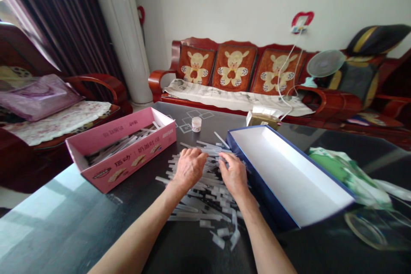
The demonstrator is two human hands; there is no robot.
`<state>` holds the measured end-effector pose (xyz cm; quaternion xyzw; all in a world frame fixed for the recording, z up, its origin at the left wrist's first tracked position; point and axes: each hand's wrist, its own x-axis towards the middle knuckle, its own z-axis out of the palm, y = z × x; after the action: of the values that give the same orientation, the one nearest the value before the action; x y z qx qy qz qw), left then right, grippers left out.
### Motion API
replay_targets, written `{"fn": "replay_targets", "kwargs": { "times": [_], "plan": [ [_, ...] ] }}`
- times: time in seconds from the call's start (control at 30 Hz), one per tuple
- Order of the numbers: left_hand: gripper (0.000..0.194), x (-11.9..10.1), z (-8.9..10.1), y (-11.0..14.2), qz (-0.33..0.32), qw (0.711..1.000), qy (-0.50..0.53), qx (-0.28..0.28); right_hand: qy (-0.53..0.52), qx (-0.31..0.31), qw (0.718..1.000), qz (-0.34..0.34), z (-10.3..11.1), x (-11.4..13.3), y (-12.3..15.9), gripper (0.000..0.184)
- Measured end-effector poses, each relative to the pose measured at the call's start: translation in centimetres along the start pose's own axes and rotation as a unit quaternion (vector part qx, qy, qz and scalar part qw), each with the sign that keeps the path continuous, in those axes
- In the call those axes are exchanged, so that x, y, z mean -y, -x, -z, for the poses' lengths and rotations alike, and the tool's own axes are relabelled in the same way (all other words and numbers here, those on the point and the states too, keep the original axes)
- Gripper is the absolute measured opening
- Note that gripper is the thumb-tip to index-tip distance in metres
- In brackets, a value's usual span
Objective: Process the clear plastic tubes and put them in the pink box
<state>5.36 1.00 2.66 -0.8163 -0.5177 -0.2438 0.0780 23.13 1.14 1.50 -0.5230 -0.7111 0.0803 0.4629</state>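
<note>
L hand (189, 169) & R hand (233, 175) both palm-down on a loose heap of clear plastic strips (208, 192). Fingers curved, not clenched. L sits on the near-left part of heap, R at its far-right side w/ fingertips among strips. Can't tell if either is pinching any.

Heap lies criss-cross on a dark glossy table (96, 227), btw 2 boxes, a few strips straying toward near edge. Window glare on table at lower left. Pink box (120, 154) left of heap, angled, holds more strips. Blue box (261, 184), white inside, just right of R hand. Further back: small white jar (196, 123) & brown packet (261, 119). Right side: crumpled green bag (340, 171), and a clear round thing (369, 231), too unclear to name.

Room: red wood sofa (157, 81) against white wall (224, 0), orange cushions (234, 68) w/ cartoon animals, long paper sheet (231, 96) on seat. Small fan (325, 63) at sofa's right end, white cord (284, 77) running up to red heart-shaped socket plate (302, 19). Far left: dark curtain (64, 21), white column (123, 34), armchair (96, 81) w/ purple bag (38, 98).
</note>
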Motion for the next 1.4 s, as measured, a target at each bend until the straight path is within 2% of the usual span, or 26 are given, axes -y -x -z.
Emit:
{"fn": "replay_targets", "kwargs": {
  "times": [0.17,0.53,0.77,0.93,1.07,1.23,1.3,1.4],
  "plan": [
    [0.027,0.0,-0.5,0.1,-0.015,1.0,0.004,0.007,0.022,0.014,0.999,0.029,-0.3,0.0,0.2,0.028],
    [0.026,0.1,-0.9,0.2,-0.008,0.999,0.036,0.025,0.038,0.016,0.997,0.059,-0.5,0.0,0.2,0.022],
    [0.026,-0.3,-0.1,0.1,-0.008,0.998,0.063,0.0,0.054,-0.051,0.996,0.056,-0.2,0.4,0.2,0.023],
    [0.024,-0.3,1.0,-0.4,0.001,0.997,0.076,-0.018,0.078,-0.079,0.989,0.096,0.1,-0.2,-0.1,0.024],
    [0.024,0.9,3.3,-1.4,0.01,0.999,0.05,-0.011,0.084,-0.092,0.986,0.114,0.2,-0.5,-0.2,0.025],
    [0.028,5.0,8.6,-3.4,0.052,0.998,-0.033,0.024,0.085,-0.103,0.983,0.123,0.2,-0.7,-0.3,0.025],
    [0.032,7.5,10.8,-4.0,0.109,0.988,-0.085,0.061,0.087,-0.108,0.982,0.125,0.2,-0.7,-0.4,0.026],
    [0.032,12.0,13.1,-4.2,0.236,0.952,-0.138,0.138,0.09,-0.114,0.981,0.129,0.4,-0.6,-0.5,0.026]
  ]
}}
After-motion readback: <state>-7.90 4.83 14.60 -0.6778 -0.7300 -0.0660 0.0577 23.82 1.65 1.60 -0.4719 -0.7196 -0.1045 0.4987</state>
